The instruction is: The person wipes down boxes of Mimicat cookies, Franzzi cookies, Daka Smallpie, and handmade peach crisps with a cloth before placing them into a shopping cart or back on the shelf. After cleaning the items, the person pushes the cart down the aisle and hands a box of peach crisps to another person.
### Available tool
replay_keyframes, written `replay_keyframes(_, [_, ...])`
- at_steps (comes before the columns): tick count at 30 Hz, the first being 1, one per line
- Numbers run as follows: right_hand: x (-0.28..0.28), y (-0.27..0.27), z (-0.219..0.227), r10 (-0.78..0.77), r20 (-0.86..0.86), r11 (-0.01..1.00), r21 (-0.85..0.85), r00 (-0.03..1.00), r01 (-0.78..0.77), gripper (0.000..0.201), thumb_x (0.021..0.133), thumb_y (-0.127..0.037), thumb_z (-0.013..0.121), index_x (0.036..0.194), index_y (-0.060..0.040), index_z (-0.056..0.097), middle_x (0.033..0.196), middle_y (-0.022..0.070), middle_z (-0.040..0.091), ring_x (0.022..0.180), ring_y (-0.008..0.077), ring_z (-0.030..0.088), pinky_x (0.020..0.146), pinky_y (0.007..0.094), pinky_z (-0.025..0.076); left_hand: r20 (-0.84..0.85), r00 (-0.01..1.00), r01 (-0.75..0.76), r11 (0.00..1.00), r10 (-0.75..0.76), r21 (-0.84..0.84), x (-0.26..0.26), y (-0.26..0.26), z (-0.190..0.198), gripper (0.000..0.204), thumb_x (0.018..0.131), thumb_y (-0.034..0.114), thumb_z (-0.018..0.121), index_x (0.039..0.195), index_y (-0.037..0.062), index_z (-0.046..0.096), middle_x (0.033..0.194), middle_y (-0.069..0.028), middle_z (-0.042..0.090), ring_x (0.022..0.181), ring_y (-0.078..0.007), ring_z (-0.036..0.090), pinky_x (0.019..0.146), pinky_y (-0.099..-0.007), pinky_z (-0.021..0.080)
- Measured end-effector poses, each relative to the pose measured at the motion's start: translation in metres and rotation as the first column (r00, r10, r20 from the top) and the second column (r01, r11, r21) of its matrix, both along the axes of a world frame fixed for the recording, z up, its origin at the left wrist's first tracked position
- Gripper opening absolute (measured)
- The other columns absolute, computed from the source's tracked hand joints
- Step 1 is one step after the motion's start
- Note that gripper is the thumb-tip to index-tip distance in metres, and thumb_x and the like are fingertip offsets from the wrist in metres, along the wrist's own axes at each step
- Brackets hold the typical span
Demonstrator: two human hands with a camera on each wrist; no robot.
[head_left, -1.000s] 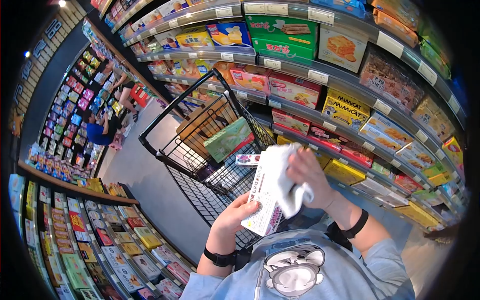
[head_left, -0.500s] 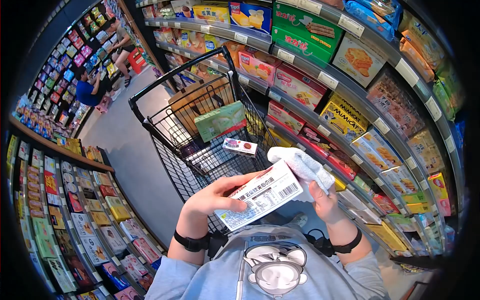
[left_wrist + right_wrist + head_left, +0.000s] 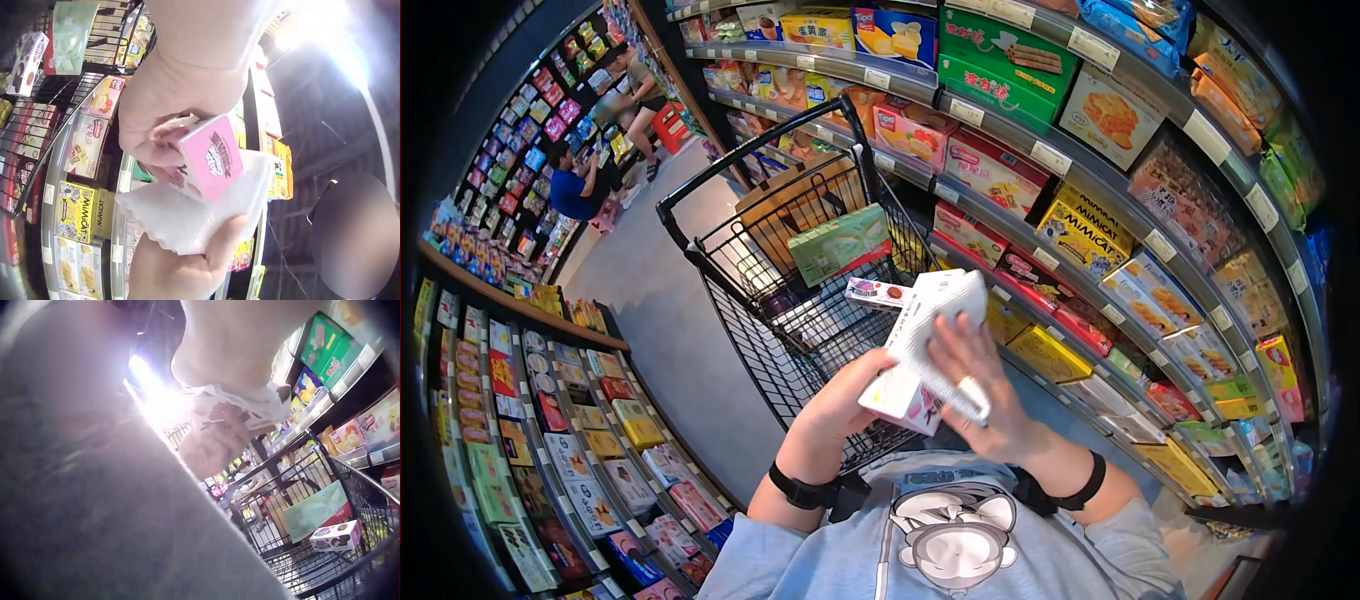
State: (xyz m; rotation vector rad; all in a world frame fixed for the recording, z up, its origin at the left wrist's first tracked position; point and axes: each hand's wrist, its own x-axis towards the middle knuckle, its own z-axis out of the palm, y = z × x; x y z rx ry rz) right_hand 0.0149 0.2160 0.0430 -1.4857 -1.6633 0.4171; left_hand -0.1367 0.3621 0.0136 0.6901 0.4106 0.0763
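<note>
My left hand (image 3: 832,396) grips a white box (image 3: 890,393) with printed text and a pink end, its fingers around the lower part. Over the box's upper side lies a white cloth (image 3: 966,298). My right hand (image 3: 992,415) holds this cloth against the box, fingers spread across it. In the left wrist view the box's pink end (image 3: 217,157) faces the camera, with the cloth (image 3: 165,215) behind it and the right thumb (image 3: 226,240) over the cloth. Just beyond the hands, a small white and purple box (image 3: 872,291) lies in the black wire shopping cart (image 3: 750,158).
A green box (image 3: 840,244) and a brown paper bag (image 3: 768,208) are in the cart. Shelves of boxed snacks (image 3: 1000,75) rise along the right; another low display (image 3: 590,440) stands at lower left. Two people (image 3: 580,185) sit farther down the aisle (image 3: 685,240).
The box has turned from its printed broad face to a steeper angle with its pink end showing. My right hand has moved left with the cloth, from the box's far edge onto the box.
</note>
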Motion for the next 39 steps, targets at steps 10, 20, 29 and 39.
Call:
replay_keyframes(10, [-0.021,0.000,0.007,0.017,0.450,0.994,0.093,0.893,-0.065,0.055,0.079,-0.023,0.062,0.133,-0.0181,0.052,0.145,0.0017,0.041,0.139,0.0235,0.028,0.114,0.0507,0.010,0.081,0.974,-0.187,0.949,0.214,-0.252,0.010,-0.006,-0.026,0.051,0.098,0.045,0.040,0.131,0.0073,0.047,0.121,-0.0135,0.058,0.106,-0.0263,0.061,0.086,-0.0381,0.053])
replay_keyframes(20, [0.002,-0.001,-0.084,0.100,-0.001,0.993,-0.055,0.995,-0.100,0.044,0.070,-0.006,0.068,0.113,-0.0085,0.059,0.114,0.0108,0.060,0.112,0.0320,0.054,0.099,0.0446,0.039,0.039,0.801,-0.582,0.763,0.597,0.281,-0.025,0.008,-0.033,0.065,0.093,0.016,0.057,0.143,0.0072,0.017,0.122,-0.0120,0.053,0.104,-0.0205,0.059,0.082,-0.0390,0.053])
replay_keyframes(29, [0.005,0.018,-0.147,0.077,0.169,0.944,-0.329,0.983,-0.018,0.086,0.071,-0.032,0.078,0.139,-0.0039,0.034,0.136,0.0211,0.041,0.128,0.0339,0.039,0.105,0.0433,0.032,0.015,0.881,-0.455,0.839,0.473,0.298,-0.033,-0.005,-0.020,0.051,0.090,0.014,0.062,0.133,0.0050,0.036,0.117,-0.0073,0.056,0.105,-0.0157,0.057,0.087,-0.0341,0.051])
replay_keyframes(39, [0.003,-0.011,-0.063,-0.087,0.035,0.953,0.293,0.996,0.073,0.069,0.077,-0.024,0.075,0.135,-0.0083,0.041,0.138,0.0202,0.037,0.126,0.0391,0.039,0.103,0.0443,0.036,0.104,0.920,-0.392,0.868,0.378,0.304,0.031,-0.052,-0.027,0.049,0.087,0.010,0.066,0.127,0.0000,0.039,0.116,-0.0092,0.056,0.107,-0.0178,0.056,0.089,-0.0344,0.048])
